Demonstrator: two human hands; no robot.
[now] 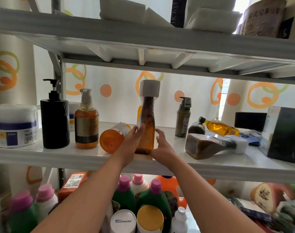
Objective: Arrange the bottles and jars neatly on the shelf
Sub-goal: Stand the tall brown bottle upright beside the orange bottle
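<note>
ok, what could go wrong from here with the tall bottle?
1. The tall amber bottle stands near the shelf's front edge. It is narrow with a bulky cap, so it may tip forward once the left hand and right hand let go.
2. The orange bottle lies on its side beside the left hand; a nudge could roll it off.

Middle shelf (42,153) of a white rack. An upright amber bottle (146,132) with a square white cap stands near the front edge; the left hand (133,142) presses straight fingers on its left side, and the right hand (161,145) grips its lower right side. An orange bottle (112,138) lies on its side just left; a brown bottle (209,145) lies toppled to the right.
</note>
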